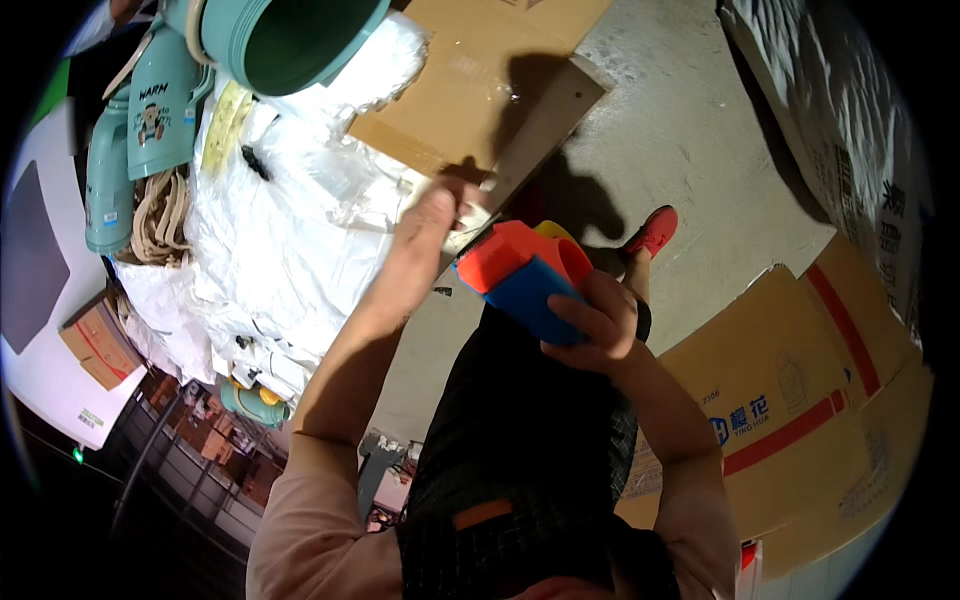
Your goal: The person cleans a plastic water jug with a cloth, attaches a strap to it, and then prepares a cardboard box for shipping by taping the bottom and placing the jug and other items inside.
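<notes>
My right hand [603, 322] is wrapped round a red and blue tape dispenser [530, 265], held above my lap with its toothed end toward the left. A bit of yellow shows behind the dispenser's red body. My left hand [445, 212] is beside the dispenser, over the near corner of a brown cardboard sheet [440, 105] on the work surface. Its fingers look bent and are smeared, so I cannot make out whether they hold anything. White plastic wrapping [290, 220] lies just left of that hand.
Teal jugs [163, 105] stand at the upper left, and a large teal container [300, 40] lies with its mouth toward me. Tan handles [160, 220] are piled below the jugs. A cardboard carton [770, 400] is at the right, and a silvery wrapped stack [840, 110] at the upper right.
</notes>
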### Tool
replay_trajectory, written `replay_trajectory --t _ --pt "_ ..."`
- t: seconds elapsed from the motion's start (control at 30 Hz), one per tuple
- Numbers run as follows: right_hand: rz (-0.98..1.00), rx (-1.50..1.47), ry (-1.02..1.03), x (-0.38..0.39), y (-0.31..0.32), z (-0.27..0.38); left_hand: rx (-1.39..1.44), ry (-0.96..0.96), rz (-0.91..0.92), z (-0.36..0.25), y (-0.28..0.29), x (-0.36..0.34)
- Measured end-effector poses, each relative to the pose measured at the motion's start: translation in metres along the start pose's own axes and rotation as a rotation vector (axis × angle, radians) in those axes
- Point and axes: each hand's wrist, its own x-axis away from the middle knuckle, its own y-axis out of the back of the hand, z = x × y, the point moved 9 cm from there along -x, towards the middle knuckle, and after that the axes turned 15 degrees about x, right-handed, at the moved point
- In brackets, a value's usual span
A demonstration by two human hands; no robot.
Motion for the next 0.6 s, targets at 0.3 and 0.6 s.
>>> replay_trajectory --t 0.3,0.6 --pt "0.110 -0.014 0.035 0.021 -0.002 0.010 0.306 0.356 0.146 0.046 -0.005 0.032" --pt "0.123 -0.055 -0.055 0.032 0.009 -0.002 0.324 0.161 -0.073 0.039 0.007 0.020"
